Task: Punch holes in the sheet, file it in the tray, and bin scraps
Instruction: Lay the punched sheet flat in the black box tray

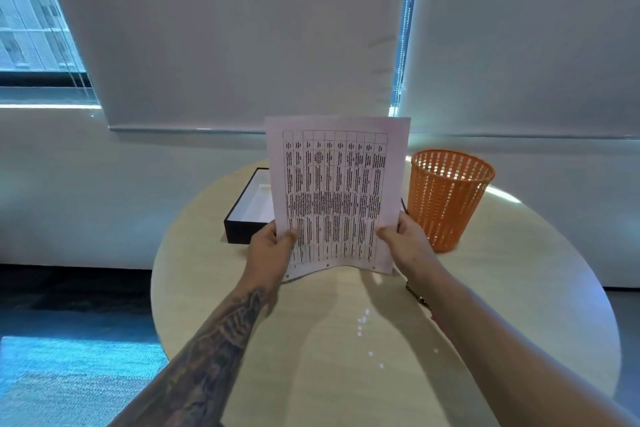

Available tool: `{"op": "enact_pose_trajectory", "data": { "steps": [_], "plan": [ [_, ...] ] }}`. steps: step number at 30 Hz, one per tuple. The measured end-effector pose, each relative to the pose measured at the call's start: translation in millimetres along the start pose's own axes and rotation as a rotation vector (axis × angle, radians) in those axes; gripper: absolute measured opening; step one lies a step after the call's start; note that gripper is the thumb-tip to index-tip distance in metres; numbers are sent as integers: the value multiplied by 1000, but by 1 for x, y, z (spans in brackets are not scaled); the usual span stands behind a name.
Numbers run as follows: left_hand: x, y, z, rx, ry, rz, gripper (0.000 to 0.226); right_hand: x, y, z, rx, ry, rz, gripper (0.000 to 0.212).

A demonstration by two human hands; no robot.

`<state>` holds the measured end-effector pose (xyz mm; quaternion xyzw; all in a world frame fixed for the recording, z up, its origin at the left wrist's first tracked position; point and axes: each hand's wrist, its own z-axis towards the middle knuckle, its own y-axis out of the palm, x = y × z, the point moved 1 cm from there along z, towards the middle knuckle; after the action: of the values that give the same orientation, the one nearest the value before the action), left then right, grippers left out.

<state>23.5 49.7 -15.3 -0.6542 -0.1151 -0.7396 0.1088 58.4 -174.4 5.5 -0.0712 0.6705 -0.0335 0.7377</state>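
A printed sheet (336, 191) with a table of dark text stands nearly upright above the round table, its bottom edge curled and showing small punched holes. My left hand (270, 246) grips its lower left edge and my right hand (407, 239) grips its lower right edge. Behind the sheet lies a black tray (242, 218) with a white inside, mostly hidden by the paper. An orange mesh bin (450, 198) stands on the table to the right of the sheet. Several tiny white paper scraps (363, 322) lie on the tabletop near me. No hole punch is in view.
The round light-wood table (519, 288) carries everything. Behind it are a white wall and drawn roller blinds (225, 28), with a window at far left. Dark floor and a blue-lit patch lie to the left of the table.
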Motion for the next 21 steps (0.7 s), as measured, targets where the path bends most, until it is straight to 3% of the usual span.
{"op": "enact_pose_trajectory", "data": {
  "steps": [3,7,9,13,15,18,21],
  "plan": [
    [4,-3,7,27,5,9,21,-4,-4,2,32,-22,0,27],
    [12,0,15,116,-19,-127,16,-4,-1,4,141,56,150,64],
    [15,5,18,142,-52,-221,15,0,9,4,157,157,268,71],
    [19,22,18,168,-96,-359,14,-2,37,-1,-6,211,366,36],
    [21,30,16,131,-112,-401,14,-11,44,-1,10,160,364,22],
    [33,23,23,88,-120,-437,14,-30,33,7,65,108,326,17],
    [53,-12,52,161,-84,-516,10,-46,7,20,85,89,235,16]
  ]
}}
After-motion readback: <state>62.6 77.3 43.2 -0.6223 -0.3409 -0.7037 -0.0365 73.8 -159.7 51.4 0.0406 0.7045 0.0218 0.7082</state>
